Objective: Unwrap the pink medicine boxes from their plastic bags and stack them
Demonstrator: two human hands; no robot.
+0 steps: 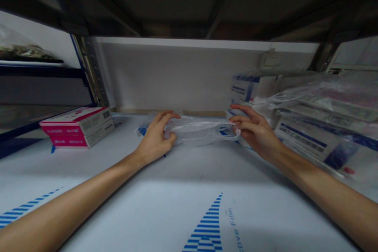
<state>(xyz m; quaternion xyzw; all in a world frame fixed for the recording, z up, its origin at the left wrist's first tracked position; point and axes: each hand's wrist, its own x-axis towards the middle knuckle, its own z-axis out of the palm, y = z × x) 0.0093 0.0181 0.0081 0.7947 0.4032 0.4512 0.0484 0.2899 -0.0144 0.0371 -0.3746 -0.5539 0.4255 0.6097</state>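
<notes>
Head view: left hand (155,138) and right hand (254,129) both closed in a grip on opposite ends of clear plastic packet (199,130), lying on white shelf (177,189) near back wall. Pink box (78,126) at left; stacked boxes (313,126) at right.

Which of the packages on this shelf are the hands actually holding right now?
The clear plastic-wrapped pack at the back centre: left hand and right hand grip its two ends. The pink box and stacked boxes lie untouched.
</notes>
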